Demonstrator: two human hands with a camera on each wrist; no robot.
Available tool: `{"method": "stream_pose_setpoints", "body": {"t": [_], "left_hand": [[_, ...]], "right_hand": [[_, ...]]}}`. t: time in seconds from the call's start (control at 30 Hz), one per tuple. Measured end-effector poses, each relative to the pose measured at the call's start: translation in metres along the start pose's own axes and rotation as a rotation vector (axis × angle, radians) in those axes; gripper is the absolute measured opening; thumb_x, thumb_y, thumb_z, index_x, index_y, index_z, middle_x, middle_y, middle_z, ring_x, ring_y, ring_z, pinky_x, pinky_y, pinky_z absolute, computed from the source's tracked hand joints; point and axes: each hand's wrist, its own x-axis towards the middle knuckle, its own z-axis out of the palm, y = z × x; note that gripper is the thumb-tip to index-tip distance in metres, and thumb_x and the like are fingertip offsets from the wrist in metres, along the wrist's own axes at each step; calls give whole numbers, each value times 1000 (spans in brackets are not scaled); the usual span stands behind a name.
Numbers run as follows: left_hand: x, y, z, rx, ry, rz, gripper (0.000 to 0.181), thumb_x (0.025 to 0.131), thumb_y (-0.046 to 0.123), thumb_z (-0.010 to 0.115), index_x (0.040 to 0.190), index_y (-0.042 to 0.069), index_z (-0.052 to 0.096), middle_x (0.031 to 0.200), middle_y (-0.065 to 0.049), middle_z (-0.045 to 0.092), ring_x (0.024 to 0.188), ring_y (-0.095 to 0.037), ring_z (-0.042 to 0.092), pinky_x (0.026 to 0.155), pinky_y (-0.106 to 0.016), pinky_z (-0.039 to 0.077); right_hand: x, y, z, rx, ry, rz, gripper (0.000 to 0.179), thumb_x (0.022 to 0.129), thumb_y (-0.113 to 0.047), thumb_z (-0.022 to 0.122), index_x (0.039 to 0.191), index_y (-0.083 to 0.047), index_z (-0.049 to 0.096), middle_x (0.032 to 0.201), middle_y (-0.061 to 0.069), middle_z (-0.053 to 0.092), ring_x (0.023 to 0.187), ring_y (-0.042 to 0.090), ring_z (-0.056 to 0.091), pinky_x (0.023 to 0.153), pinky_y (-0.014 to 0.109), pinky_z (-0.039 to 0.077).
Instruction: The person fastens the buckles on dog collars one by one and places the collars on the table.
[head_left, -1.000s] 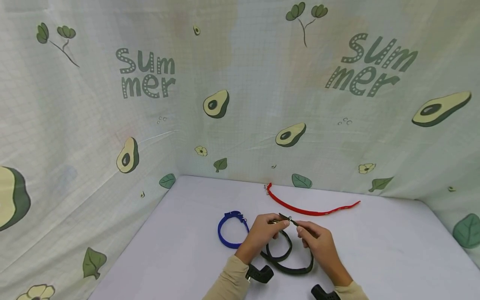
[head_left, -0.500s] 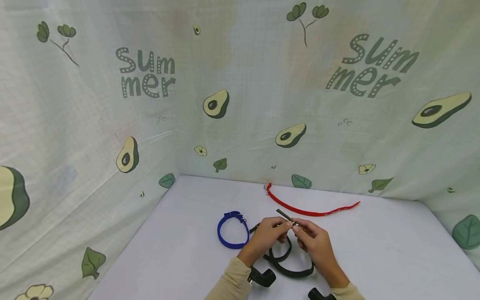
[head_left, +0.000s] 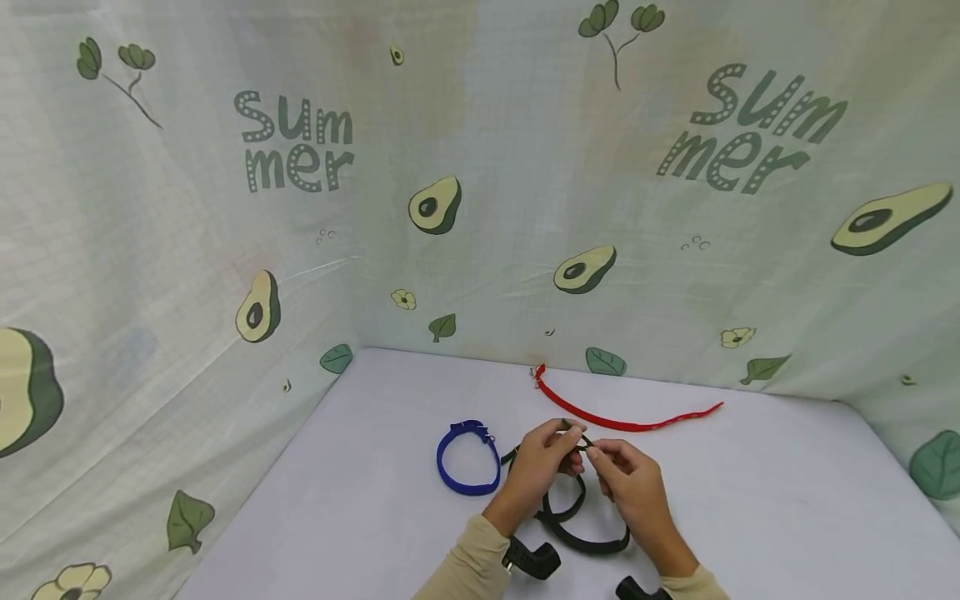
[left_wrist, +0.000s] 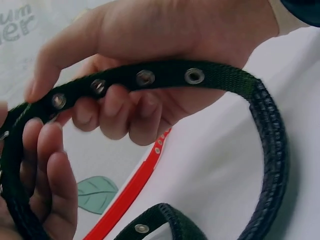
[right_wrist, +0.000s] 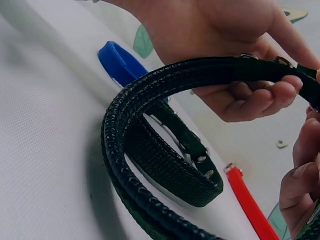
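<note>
My left hand (head_left: 534,468) and right hand (head_left: 636,492) meet over the table, pinching a dark green webbing collar (left_wrist: 272,140) with metal eyelets and a black braided section. The left thumb and fingers hold its end part, and the right fingertips pinch it just beside. In the left wrist view the eyelet part passes along the right hand (left_wrist: 185,35). Metal fittings show near the left hand (right_wrist: 215,35) in the right wrist view; how they are threaded is hidden by fingers. Behind lies another dark green loop (right_wrist: 165,160) with metal fittings; whether it is separate, I cannot tell.
A blue collar (head_left: 441,462), fastened in a ring, lies left of my hands. Farther back a red collar (head_left: 600,423) is stretched out with its metal fittings at the left end. A printed fabric wall (head_left: 495,317) borders the white table (head_left: 360,467).
Half a second ago the collar's end stuck out straight beyond my fingertips. My left fingers now hold that end, and the strap bends between the hands. The blue and red collars stay put.
</note>
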Motion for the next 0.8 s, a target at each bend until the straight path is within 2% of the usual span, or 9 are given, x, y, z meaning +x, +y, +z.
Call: {"method": "stream_pose_setpoints", "body": {"t": [0.13, 0.3, 0.53, 0.7, 0.8], "left_hand": [[-2, 0, 4, -33, 20, 29, 38, 102, 35, 60, 120, 2, 65, 83, -6, 67, 71, -14, 67, 67, -28, 57], [-4, 0, 7, -68, 45, 33, 32, 104, 32, 57, 120, 5, 64, 94, -6, 67, 72, -15, 66, 64, -27, 56], [-4, 2, 6, -136, 58, 77, 30, 106, 29, 52, 122, 4, 58, 94, -10, 65, 73, -24, 65, 57, -25, 55], [-3, -1, 3, -179, 35, 101, 30, 107, 28, 48, 125, 4, 55, 98, -25, 64, 70, -21, 65, 57, -26, 55], [-2, -2, 4, -182, 36, 109, 29, 108, 29, 46, 126, 7, 54, 101, -32, 62, 69, -19, 65, 58, -26, 55]], "right_hand": [[-1, 1, 0, 26, -6, -6, 18, 95, -13, 70, 99, 4, 66, 63, 7, 56, 53, 14, 51, 44, 27, 42], [-1, 0, -1, 28, -8, 5, 14, 96, -8, 66, 99, 6, 65, 65, 10, 58, 54, 14, 53, 46, 26, 44], [0, -1, -2, 33, -33, 37, 12, 97, -4, 62, 100, 8, 63, 74, 13, 62, 58, 16, 56, 48, 27, 46], [-1, 2, -4, 35, -43, 73, 11, 98, -3, 59, 100, 8, 62, 77, 14, 63, 60, 17, 58, 50, 27, 48], [0, 3, -5, 28, -48, 63, 10, 97, 0, 56, 97, 8, 61, 75, 17, 62, 59, 17, 57, 50, 27, 48]]}}
